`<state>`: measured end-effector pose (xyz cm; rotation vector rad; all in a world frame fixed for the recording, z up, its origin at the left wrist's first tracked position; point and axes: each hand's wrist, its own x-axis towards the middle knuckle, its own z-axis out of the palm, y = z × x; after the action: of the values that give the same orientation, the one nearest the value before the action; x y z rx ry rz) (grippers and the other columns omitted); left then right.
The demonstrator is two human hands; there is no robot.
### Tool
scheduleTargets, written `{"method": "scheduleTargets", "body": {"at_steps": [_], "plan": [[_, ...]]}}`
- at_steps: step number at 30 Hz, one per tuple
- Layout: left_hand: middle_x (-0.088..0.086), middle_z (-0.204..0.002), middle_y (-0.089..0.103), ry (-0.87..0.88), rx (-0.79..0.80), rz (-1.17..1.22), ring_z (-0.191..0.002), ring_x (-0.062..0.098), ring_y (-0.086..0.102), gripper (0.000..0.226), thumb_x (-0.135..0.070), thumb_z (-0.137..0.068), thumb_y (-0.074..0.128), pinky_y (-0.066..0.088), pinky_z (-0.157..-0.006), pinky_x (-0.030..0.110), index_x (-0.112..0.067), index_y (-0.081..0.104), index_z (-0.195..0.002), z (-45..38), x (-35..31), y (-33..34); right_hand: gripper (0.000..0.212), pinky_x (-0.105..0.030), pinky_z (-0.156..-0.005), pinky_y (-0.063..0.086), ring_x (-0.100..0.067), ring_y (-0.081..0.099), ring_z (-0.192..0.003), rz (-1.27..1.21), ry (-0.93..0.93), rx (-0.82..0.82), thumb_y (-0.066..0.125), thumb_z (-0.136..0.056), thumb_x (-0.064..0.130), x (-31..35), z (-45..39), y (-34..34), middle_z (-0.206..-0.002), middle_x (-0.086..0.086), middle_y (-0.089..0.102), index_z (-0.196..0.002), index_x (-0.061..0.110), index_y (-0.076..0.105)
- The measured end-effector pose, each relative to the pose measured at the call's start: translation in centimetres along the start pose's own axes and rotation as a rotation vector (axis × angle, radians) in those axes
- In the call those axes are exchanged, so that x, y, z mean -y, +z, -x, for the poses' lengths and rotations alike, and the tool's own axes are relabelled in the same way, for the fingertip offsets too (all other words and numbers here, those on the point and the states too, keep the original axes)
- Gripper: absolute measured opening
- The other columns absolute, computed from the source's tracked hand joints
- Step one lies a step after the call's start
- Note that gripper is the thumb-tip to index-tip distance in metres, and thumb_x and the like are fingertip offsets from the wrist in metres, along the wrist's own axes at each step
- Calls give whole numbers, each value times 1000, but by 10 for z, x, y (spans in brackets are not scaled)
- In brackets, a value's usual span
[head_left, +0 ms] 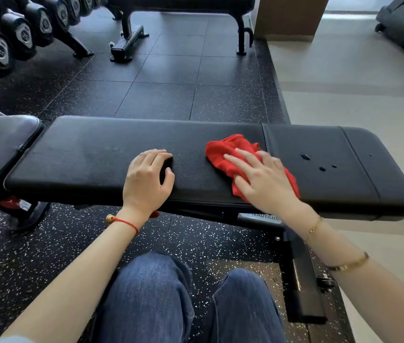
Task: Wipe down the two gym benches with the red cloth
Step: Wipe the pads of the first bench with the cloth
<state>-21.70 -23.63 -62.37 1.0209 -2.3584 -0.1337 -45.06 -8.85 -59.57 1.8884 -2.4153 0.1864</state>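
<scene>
Sitting at nine o'clock, a dumbbell rack [10, 38] lining the upper left edge over the dark rubber floor [161, 95]. Lying across the middle from nine to three o'clock, the near bench [92, 154], its long black pad running the width of the view.

Resting on that pad just left of centre, the left hand [147, 180], fingers loosely curled and holding nothing, seemingly steadying against the surface. Wearing a red string bracelet [124, 222] at the wrist.

Pressing down just right of centre, the right hand [261, 180], fingers spread flat over the bunched red cloth [228, 149], pinning it to the pad near the seam. Keeping well apart, the two hands, each on the same bench top.

Showing further toward three o'clock, a few droplets [306, 157] beading on the end section, not yet wiped.

Standing at twelve o'clock across the floor, the far bench [178, 2], only partly in view and untouched by either hand.

Judging the step in hand: wiping the near bench, roughly midway along its length. Calling next for sliding the cloth rightward across the seam, taking up those droplets and covering the end section with firm flat pressure. Remaining after that, seemingly, the far bench at twelve o'clock.
</scene>
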Motion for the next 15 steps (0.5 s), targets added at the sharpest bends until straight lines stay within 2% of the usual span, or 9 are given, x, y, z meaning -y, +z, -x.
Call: {"method": "scheduleTargets", "body": {"at_steps": [4, 8, 11, 15], "plan": [[4, -123, 66, -5, -10, -8, -121, 24, 57, 39, -29, -92, 43, 43, -109, 43, -12, 66, -118, 0, -1, 1, 51, -44, -107, 26, -34, 34, -131, 35, 192, 5, 39, -96, 42, -25, -57, 0, -156, 5, 32, -147, 41, 34], [3, -122, 67, 2, -18, -10, -120, 23, 58, 38, -29, -91, 43, 44, -107, 43, -13, 66, -117, -1, -1, 1, 49, -45, -109, 26, -37, 34, -131, 7, 228, 29, 37, -96, 42, -10, -107, 3, -154, 2, 34, -145, 39, 36], [2, -122, 67, 2, -29, -14, -120, 23, 58, 36, -28, -91, 45, 43, -107, 43, -13, 67, -116, -1, 0, 1, 50, -45, -111, 24, -36, 32, -134, -23, 118, 50, 37, -96, 44, 28, -109, 6, -156, 3, 32, -146, 40, 35], [2, -121, 67, 0, -42, -10, -120, 24, 58, 35, -26, -89, 47, 43, -107, 42, -13, 67, -115, -1, 0, 1, 53, -44, -108, 25, -34, 35, -131, -22, -164, 20, 40, -94, 44, 53, -58, 8, -155, 6, 34, -147, 41, 35]]}}
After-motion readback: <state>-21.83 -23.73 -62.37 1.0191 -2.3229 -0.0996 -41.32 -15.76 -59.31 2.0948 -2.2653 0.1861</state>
